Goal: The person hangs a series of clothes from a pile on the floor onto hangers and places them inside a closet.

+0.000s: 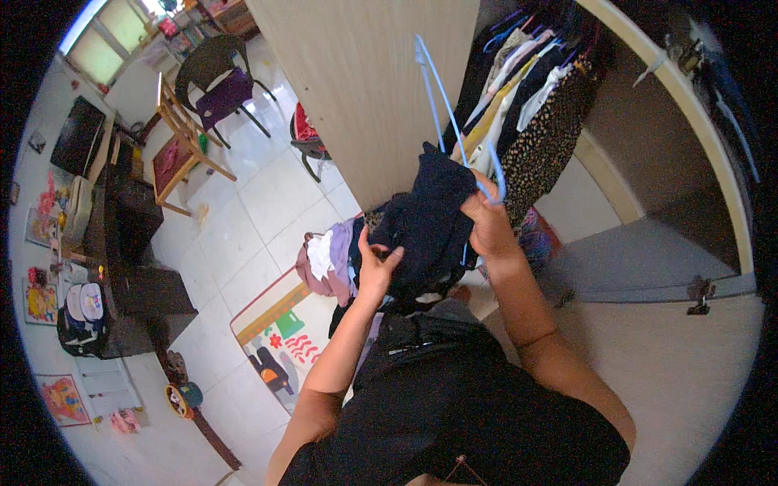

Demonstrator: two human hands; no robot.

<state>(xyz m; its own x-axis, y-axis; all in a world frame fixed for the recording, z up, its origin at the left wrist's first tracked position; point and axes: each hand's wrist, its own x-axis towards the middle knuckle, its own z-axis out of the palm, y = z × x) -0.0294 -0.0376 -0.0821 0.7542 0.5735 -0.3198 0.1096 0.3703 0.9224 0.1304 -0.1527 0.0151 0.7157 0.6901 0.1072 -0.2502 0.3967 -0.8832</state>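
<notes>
A dark garment (431, 212) hangs bunched in front of me, above my lap. My right hand (489, 219) grips its upper right edge together with a light-blue clothes hanger (453, 115), whose long frame points up and away. At the garment's left side is my left hand (378, 264), thumb and fingers apart, palm against or close to the cloth; whether it pinches any fabric I cannot tell. Just left of it lies a heap of folded clothes (328, 261) in mauve, white and lilac.
An open wardrobe at the right holds hanging clothes (504, 97), including a dark patterned garment (547, 146). A wooden panel (377, 91) rises ahead. Chairs (182, 146) stand at the upper left; a printed mat (285, 346) lies on the tiled floor.
</notes>
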